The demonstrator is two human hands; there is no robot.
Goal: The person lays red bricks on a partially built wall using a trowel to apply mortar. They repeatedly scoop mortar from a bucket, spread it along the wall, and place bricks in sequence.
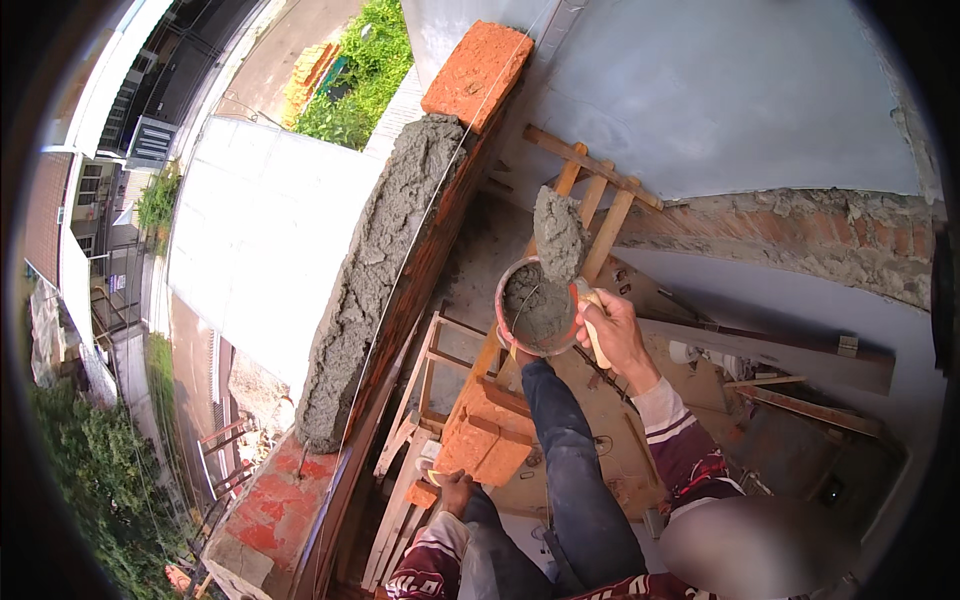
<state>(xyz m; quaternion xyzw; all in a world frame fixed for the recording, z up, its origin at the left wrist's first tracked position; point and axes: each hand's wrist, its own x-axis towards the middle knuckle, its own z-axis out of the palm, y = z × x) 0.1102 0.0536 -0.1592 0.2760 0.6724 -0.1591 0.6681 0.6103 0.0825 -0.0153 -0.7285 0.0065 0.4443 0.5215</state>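
My right hand is closed round the pale handle of a trowel. A thick load of wet grey mortar covers its blade. Just below the blade is a round bucket with more mortar inside. My left hand is low down beside a stack of orange bricks, its fingers curled. A small orange brick piece shows at its fingertips; whether the hand grips it cannot be made out. To the left, a rough mortar bed lies along the wall top.
One brick sits at the far end of the wall, past the mortar. A taut string runs along the wall's inner edge. The wall's near end is reddish. Wooden ladder-like frames stand beyond the bucket. Left of the wall is a drop.
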